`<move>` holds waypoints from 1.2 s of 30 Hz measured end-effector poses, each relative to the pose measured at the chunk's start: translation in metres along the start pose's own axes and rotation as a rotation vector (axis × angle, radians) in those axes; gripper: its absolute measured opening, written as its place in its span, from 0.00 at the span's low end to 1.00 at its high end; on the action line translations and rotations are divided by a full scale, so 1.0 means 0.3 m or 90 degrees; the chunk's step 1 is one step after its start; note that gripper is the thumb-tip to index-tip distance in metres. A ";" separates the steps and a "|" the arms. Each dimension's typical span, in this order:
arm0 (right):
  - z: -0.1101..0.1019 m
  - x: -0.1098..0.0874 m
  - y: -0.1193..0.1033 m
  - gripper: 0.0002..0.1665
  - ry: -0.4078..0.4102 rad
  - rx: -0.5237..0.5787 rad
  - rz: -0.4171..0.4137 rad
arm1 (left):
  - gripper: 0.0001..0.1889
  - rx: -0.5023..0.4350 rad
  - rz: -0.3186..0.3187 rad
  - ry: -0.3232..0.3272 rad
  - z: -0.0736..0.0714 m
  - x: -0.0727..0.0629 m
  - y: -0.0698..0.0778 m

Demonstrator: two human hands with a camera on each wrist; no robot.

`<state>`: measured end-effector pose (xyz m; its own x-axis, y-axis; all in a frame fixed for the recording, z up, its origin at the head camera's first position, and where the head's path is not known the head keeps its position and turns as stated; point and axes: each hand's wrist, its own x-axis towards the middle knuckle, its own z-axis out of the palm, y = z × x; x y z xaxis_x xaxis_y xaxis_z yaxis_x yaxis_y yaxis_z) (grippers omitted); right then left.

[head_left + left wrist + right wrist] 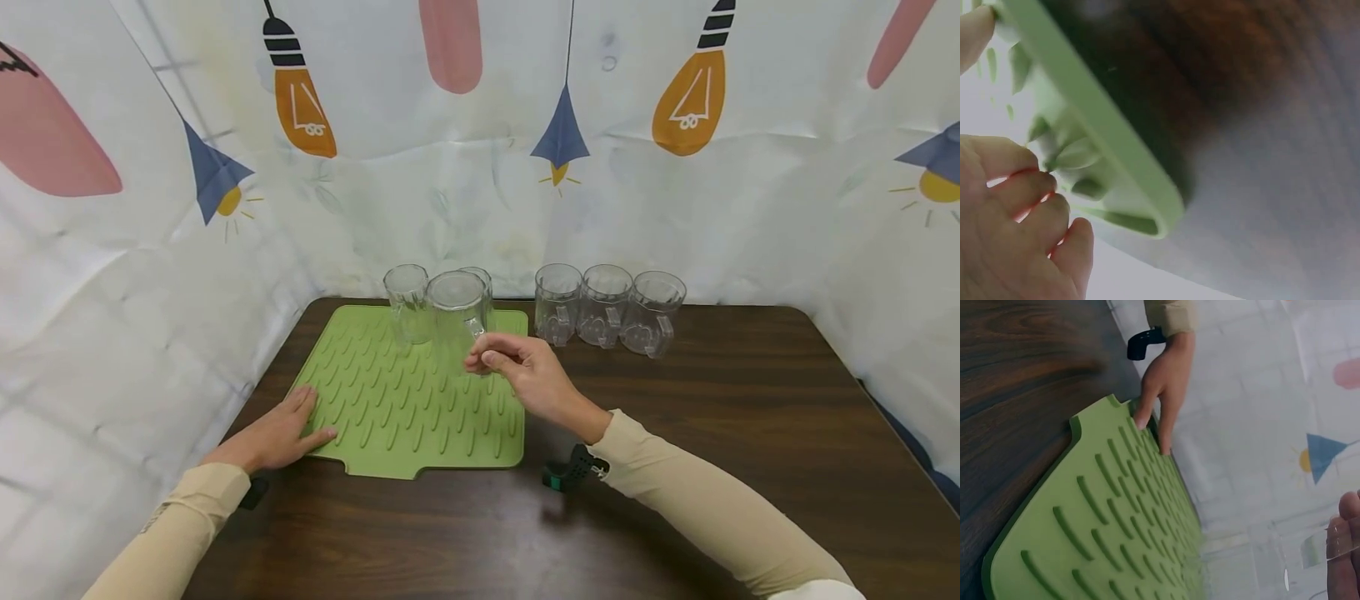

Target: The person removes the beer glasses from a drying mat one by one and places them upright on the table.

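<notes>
My right hand [517, 367] pinches the handle of a clear glass mug [453, 325] and holds it over the green ridged mat [427, 442]. In the right wrist view, only a few fingers [1342, 550] and part of the see-through mug [1297, 562] show at the lower right. My left hand [281, 429] rests on the left edge of the mat, thumb spread from straight fingers. At the mat's back stands one clear mug [408, 312]; another [487, 292] is partly hidden behind the held one.
Three more clear mugs [557, 304] stand in a row on the dark wooden table [720, 400], right of the mat, handles toward me. A white patterned cloth [465, 200] hangs behind the table and along its sides.
</notes>
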<state>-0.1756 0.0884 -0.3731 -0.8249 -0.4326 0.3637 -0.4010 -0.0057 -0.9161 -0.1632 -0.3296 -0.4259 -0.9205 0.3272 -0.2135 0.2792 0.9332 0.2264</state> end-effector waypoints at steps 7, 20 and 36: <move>-0.052 -0.024 -0.003 0.10 0.019 -0.023 -0.008 | 0.53 -0.030 0.017 0.020 -0.058 0.014 0.062; -0.124 -0.066 -0.042 0.10 0.058 -0.091 -0.018 | 0.48 -0.054 0.068 0.101 -0.153 0.020 0.253; -0.181 -0.090 -0.054 0.10 0.081 -0.360 -0.191 | 0.41 -0.175 0.198 0.271 -0.145 0.076 0.499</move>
<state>-0.1685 0.1490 -0.3591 -0.6716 -0.3753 0.6388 -0.7401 0.3808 -0.5544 -0.1542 -0.1888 -0.3556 -0.8510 0.4378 0.2900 0.5252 0.7113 0.4672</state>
